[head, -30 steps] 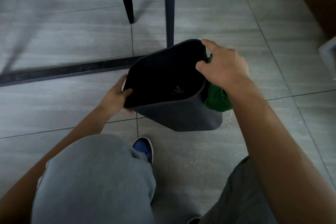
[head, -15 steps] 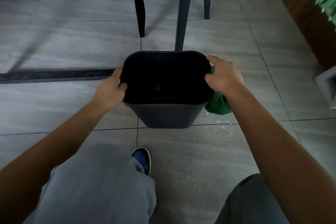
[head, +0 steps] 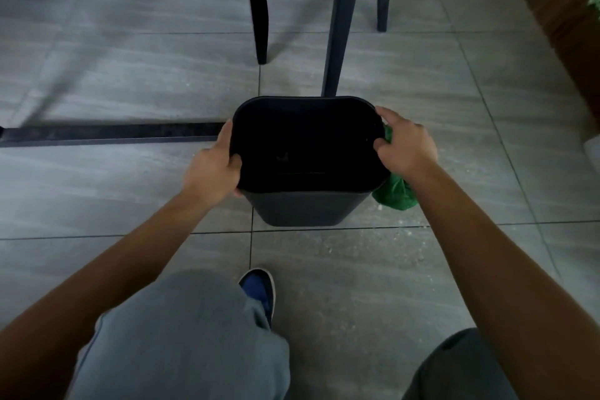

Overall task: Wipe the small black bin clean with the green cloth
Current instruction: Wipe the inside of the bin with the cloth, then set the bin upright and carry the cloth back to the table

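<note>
Both hands clamp the upright black bin (head: pixel 302 208) by its rim, left hand (head: pixel 212 170) bare, but the green cloth (head: pixel 394 193) sits bunched under the right hand (head: pixel 406 148), outside the right wall, so that one's nearer for wiping.

The bin (head: pixel 302 208) is levelling out, its tilted mouth now facing straight up. The left hand (head: pixel 212 172) is taking a fuller grip on its rim. The right hand (head: pixel 406 146) is coming lower.

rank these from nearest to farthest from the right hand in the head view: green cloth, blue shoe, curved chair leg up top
From the right hand:
1. green cloth, bunched under that hand beside the bin's right wall.
2. blue shoe, lower left, on the floor near the knee.
3. curved chair leg, far up and left.
</note>
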The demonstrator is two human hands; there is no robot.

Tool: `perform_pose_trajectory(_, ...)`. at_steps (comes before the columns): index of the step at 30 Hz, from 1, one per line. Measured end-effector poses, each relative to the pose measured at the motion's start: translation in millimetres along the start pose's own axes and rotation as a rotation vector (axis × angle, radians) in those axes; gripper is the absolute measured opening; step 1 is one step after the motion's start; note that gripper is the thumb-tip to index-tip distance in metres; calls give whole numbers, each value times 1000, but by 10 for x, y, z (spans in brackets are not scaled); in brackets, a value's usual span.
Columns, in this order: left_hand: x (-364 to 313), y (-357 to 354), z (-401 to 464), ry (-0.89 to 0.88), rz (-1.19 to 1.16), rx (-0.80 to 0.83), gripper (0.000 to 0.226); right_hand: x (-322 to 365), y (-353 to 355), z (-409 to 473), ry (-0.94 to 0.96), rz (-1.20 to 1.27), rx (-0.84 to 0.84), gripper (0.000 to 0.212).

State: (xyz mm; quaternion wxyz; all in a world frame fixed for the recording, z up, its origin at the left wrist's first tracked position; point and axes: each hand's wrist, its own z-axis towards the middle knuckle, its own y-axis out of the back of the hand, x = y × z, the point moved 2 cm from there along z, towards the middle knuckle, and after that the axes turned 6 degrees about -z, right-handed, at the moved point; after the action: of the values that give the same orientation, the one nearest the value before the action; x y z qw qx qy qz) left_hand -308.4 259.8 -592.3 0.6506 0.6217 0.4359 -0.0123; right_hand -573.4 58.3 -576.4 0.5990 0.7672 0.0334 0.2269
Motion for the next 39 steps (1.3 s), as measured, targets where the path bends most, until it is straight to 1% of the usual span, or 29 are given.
perform_pose_trajectory(4, 15, -32, 8, 20, -44, -29, 65, -18, -50, 0, 5, 12, -7, 68)
perform_pose_trajectory(11, 42, -105, -42, 46, -156, -71, 64, 43, -131, -106, -16, 3, -74, 65)
perform_pose_trajectory(19, 64, -147, -17, 56, -173, -65, 61, 47, -161, -169, -39, 54, -133, 57)
perform_pose_trajectory(23, 90, -161, -18, 54, -201, -76, 60, 17, -193, -153, 3, 77, -118, 55)
perform_pose_trajectory(26, 51, -159, -21, 52, -230, -80, 59, -57, -190, -110, 21, 172, -107, 50)
perform_pose_trajectory(28, 50, -155, -15, 64, -224, -85, 59, -123, -159, -89, -9, 266, -149, 46)
perform_pose_trajectory(31, 25, -151, -14, 74, -202, -67, 59, -237, -51, -114, -136, 285, -317, 38)
perform_pose_trajectory(33, -22, -136, -20, 76, -189, -47, 58, -231, 81, -180, -181, 271, -390, 36)
perform_pose_trajectory(35, -70, -82, -80, 102, -198, -39, 60, -158, 250, -312, -185, 297, -389, 35)
perform_pose_trajectory(36, -100, -22, -126, 127, -232, -63, 63, -111, 355, -395, -183, 312, -380, 34)
perform_pose_trajectory(38, -216, 196, -252, 180, -306, -154, 69, -11, 603, -592, -187, 335, -365, 32)
perform_pose_trajectory(39, -313, 330, -322, 189, -303, -191, 71, 47, 723, -698, -188, 355, -352, 31)
